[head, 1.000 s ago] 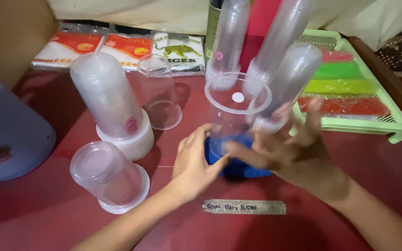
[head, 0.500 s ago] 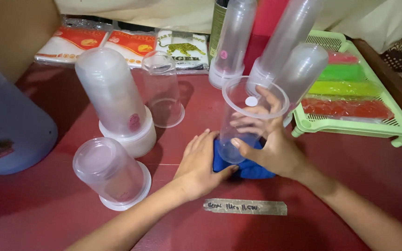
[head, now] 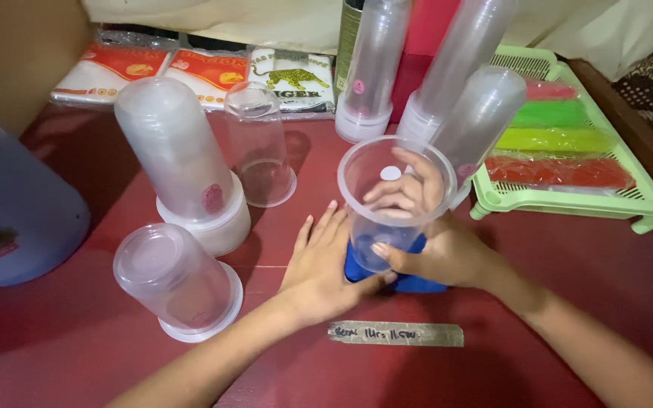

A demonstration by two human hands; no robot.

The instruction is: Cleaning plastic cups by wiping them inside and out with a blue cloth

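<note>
A clear plastic cup stands upright on a blue cloth at the middle of the dark red table. My right hand wraps around the cup from the right, fingers seen through its wall. My left hand lies flat on the table, fingers spread, its thumb against the left edge of the cloth beside the cup's base.
Stacks of upside-down clear cups stand at left, front left and behind; a single upturned cup stands between. A green tray with coloured packets lies at right. A blue jug is far left. A tape strip lies near me.
My right hand went from spread open near the cup to gripping it. The cup has tilted slightly towards me. My left hand slid closer to the cloth.
</note>
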